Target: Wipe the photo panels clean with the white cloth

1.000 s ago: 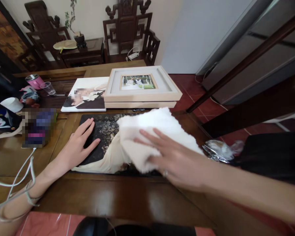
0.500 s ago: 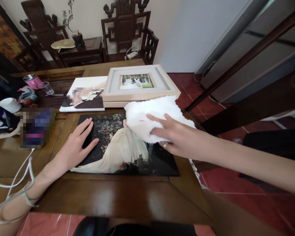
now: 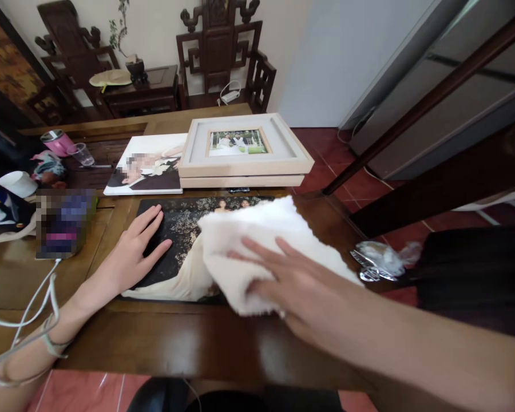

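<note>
Just in front of the pale wooden picture frame (image 3: 244, 168) lies the dark photo panel (image 3: 178, 229), the left hand (image 3: 135, 252) flat on it, thumb splayed, the right hand (image 3: 294, 280) clasping a white cloth (image 3: 257, 218). Hard sideways pressure could skid the panel.

past the far edge of your brown wooden table (image 3: 133, 337), a carved dark armchair (image 3: 218, 51) and a second carved chair (image 3: 62, 31) stand before a cream wall (image 3: 158, 28), with a side table (image 3: 165, 80) between them bearing a potted bonsai (image 3: 136, 68). at your upper left is a gold-patterned dark panel (image 3: 2, 66). to your right, beyond a pale blue-grey wall (image 3: 321, 63), stands a large grey body, perhaps a refrigerator (image 3: 429, 87). a dark wooden bar (image 3: 412, 122) slants in front of it. red tiles (image 3: 321, 150) with pale joints cover your floor, and soft light glints off the tabletop's near side.
</note>
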`<state>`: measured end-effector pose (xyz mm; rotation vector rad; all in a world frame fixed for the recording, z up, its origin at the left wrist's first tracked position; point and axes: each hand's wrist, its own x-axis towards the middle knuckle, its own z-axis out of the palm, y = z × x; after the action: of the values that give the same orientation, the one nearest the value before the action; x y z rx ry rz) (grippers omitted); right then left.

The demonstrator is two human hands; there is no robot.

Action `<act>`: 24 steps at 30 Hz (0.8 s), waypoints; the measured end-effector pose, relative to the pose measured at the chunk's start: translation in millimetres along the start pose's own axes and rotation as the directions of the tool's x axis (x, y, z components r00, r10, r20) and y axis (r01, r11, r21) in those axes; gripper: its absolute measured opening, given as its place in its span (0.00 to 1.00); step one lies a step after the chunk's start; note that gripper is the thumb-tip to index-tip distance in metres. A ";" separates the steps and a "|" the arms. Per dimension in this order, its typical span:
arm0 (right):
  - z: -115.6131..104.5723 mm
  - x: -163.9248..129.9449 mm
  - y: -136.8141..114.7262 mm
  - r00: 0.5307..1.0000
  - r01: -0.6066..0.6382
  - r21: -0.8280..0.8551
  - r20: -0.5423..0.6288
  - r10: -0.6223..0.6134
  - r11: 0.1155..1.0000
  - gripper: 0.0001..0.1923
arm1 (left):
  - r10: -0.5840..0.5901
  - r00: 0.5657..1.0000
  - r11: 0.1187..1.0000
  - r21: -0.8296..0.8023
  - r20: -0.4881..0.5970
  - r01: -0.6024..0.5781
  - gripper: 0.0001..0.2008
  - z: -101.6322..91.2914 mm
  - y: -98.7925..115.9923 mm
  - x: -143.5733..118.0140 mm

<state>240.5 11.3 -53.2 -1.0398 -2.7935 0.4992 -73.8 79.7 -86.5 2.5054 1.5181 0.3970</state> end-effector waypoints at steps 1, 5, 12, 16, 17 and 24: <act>-3.0 7.9 12.2 0.999 -0.032 -0.036 -0.029 0.031 0.999 0.32 | 0.001 1.000 1.000 -0.002 0.000 -0.001 0.31 -0.2 -0.2 -0.3; -17.2 32.3 54.6 0.989 -0.129 -0.135 -0.084 0.119 0.982 0.28 | -0.003 1.000 1.000 -0.008 -0.002 0.003 0.31 -1.6 0.6 -1.2; -2.2 7.2 28.0 0.991 -0.076 -0.115 -0.117 0.063 0.991 0.29 | -0.028 1.000 0.999 -0.031 0.004 0.029 0.32 -2.0 3.4 -1.7; 5.2 -24.3 -22.3 0.998 0.043 0.007 -0.044 -0.043 0.999 0.18 | -0.037 0.999 0.999 -0.025 0.003 0.037 0.32 -0.8 2.9 -0.7; 5.8 -29.8 -30.6 0.997 0.069 0.032 -0.034 -0.068 0.997 0.16 | -0.038 0.999 0.999 -0.023 0.004 0.038 0.32 -0.6 2.8 -0.4; 16.3 -21.8 0.3 0.990 0.045 -0.010 -0.134 -0.046 0.999 0.21 | -0.034 0.999 0.999 0.001 0.012 0.034 0.32 0.7 4.1 -0.9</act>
<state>253.6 -7.0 -68.5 -0.9701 -2.6963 0.3991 -70.6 77.0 -86.1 2.4746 1.5543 0.3762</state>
